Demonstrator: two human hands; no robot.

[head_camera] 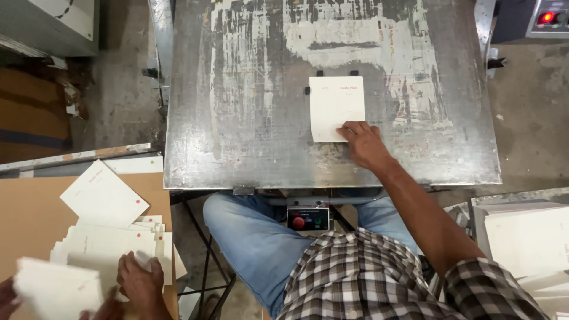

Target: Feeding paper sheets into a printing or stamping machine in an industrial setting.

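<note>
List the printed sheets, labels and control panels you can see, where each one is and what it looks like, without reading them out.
Printed sheet: on the metal table, under the right hand; white rectangle, small red print.
Loose sheets: lower left on a brown board, by the left hand; white, red dots.
Button box: under the table edge; grey, red and green buttons.
Control panel: top right; grey, red light.
Blank stack: right; white.

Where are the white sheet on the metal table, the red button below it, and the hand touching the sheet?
White sheet (333,104): head view, middle of the paper.
Red button (299,222): head view, its round face.
Right hand (363,142): head view, back of the hand.
</note>
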